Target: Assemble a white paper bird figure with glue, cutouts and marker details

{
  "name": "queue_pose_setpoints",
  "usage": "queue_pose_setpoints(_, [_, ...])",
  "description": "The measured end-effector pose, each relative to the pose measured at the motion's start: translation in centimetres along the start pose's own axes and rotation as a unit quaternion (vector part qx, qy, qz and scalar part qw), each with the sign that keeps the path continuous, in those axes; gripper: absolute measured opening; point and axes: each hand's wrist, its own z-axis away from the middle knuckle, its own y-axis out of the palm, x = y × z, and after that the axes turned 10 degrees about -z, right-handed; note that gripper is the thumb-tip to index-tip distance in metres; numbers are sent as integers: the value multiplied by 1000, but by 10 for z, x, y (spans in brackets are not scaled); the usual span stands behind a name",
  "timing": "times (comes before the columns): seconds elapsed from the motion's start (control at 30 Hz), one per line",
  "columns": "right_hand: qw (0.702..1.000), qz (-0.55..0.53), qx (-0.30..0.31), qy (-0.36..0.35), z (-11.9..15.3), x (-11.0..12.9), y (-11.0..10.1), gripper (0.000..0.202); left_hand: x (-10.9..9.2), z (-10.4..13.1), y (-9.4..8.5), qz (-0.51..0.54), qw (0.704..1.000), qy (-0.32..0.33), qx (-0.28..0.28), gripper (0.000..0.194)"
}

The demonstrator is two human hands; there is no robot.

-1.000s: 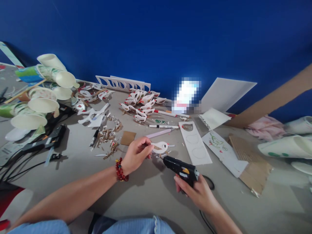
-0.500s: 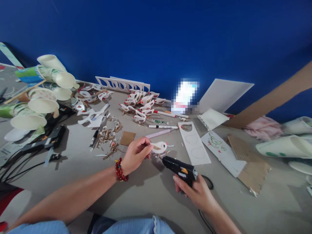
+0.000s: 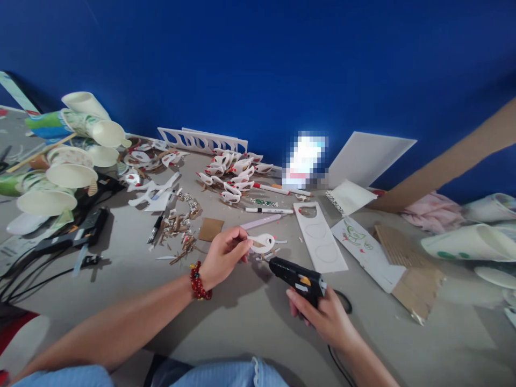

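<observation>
Between thumb and fingers, my left hand (image 3: pixel 227 257) pinches the left end of a small white bird cutout (image 3: pixel 264 243) with a red beak tip and a dark eye. My right hand (image 3: pixel 322 314) is wrapped round the grip of a black glue gun (image 3: pixel 297 279). The gun's nozzle points left, just below the bird's front; whether it touches is too small to tell. Several similar white birds (image 3: pixel 242 177) lie in a group farther back. Left of my left hand is a brown cardboard square (image 3: pixel 210 229).
Paper cups (image 3: pixel 72 174) and a second glue gun (image 3: pixel 91 228) lie at the left, near brown scraps (image 3: pixel 175 231). Beyond my hands are markers (image 3: pixel 269 210). To the right are a white board with cut hole (image 3: pixel 322 244), a drawing (image 3: pixel 363 247) and cardboard (image 3: pixel 419 290).
The bird in my left hand has turned slightly, and its eye now shows as a dark spot. Both hands keep nearly the same place and grip.
</observation>
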Motion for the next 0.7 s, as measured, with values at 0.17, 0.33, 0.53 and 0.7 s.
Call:
queue_pose_setpoints(0.17, [1000,19,8,-7,0,-3,-1,47,4,1,0,3,1000,3,1,22])
queue_pose_setpoints(0.33, [1000,25,3,-15,0,-6,0,45,5,0,0,-1,1000,4,-1,21])
queue_pose_setpoints(0.53, [1000,13,4,-10,0,-7,1,42,4,-1,0,0,1000,8,-4,22])
queue_pose_setpoints(0.7, [1000,11,-10,-4,2,-10,2,44,7,0,1,7,1000,13,-7,22])
